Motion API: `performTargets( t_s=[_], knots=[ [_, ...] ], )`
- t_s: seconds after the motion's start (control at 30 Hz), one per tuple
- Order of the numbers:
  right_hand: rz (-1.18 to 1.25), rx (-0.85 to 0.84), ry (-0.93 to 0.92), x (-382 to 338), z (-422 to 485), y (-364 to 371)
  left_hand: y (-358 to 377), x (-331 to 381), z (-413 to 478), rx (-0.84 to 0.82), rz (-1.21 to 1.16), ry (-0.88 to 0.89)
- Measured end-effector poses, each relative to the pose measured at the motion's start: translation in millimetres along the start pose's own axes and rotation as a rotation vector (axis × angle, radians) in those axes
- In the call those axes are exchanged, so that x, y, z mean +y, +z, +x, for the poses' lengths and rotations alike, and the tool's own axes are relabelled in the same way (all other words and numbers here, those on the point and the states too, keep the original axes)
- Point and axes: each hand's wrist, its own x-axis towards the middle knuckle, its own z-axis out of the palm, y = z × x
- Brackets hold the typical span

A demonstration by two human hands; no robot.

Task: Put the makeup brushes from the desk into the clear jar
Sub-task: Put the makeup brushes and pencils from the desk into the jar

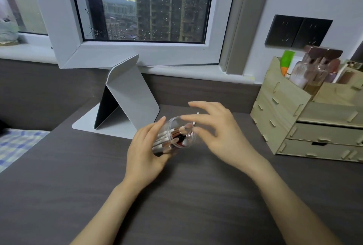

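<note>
My left hand grips the clear jar, tilted with its mouth facing up and to the right, above the middle of the dark desk. Several makeup brushes with white handles and pinkish heads lie inside it. My right hand hovers at the jar's mouth, fingers spread and blurred by motion. A thin white brush handle pokes out just behind its fingers; I cannot tell whether the fingers grip it.
A grey folding stand sits behind the jar at the desk's back. A wooden drawer organiser with bottles and brushes stands at the right. A checked bed cover lies to the left. The window sill runs along the back.
</note>
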Motion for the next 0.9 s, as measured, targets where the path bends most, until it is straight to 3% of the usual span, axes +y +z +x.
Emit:
performTargets(
  t_s=[0.07,0.13,0.23,0.33,0.4,0.53,0.7,0.8,0.9],
  knots=[
    [0.265,0.130,0.141,13.5,1.2,-5.4,0.1,-2.5,0.3,0.016,0.029,-0.009],
    [0.124,0.214,0.267,38.9,8.9,4.0,0.3,-3.7,0.6,0.041,0.041,-0.036],
    [-0.298,-0.070,0.255,75.0,16.0,43.4,1.3,-5.0,1.9,0.064,0.048,-0.064],
    [-0.513,-0.375,0.032,91.6,20.3,80.1,2.0,-7.9,2.7,0.061,0.076,-0.066],
    [-0.635,-0.457,-0.113,91.6,23.5,97.2,1.5,-9.8,2.7,0.058,0.086,-0.081],
    [-0.777,-0.527,-0.194,88.2,25.8,103.9,2.3,-9.7,2.1,0.065,0.094,-0.098],
    [-0.678,-0.247,-0.293,93.3,19.9,91.8,4.1,-10.3,2.4,0.038,0.083,-0.070],
    [-0.321,0.235,0.032,88.3,21.5,62.0,4.5,-11.5,1.7,0.037,0.083,-0.071],
    [0.403,0.622,0.371,59.1,20.2,9.4,5.1,-10.6,2.0,0.053,0.079,-0.075]
  ],
)
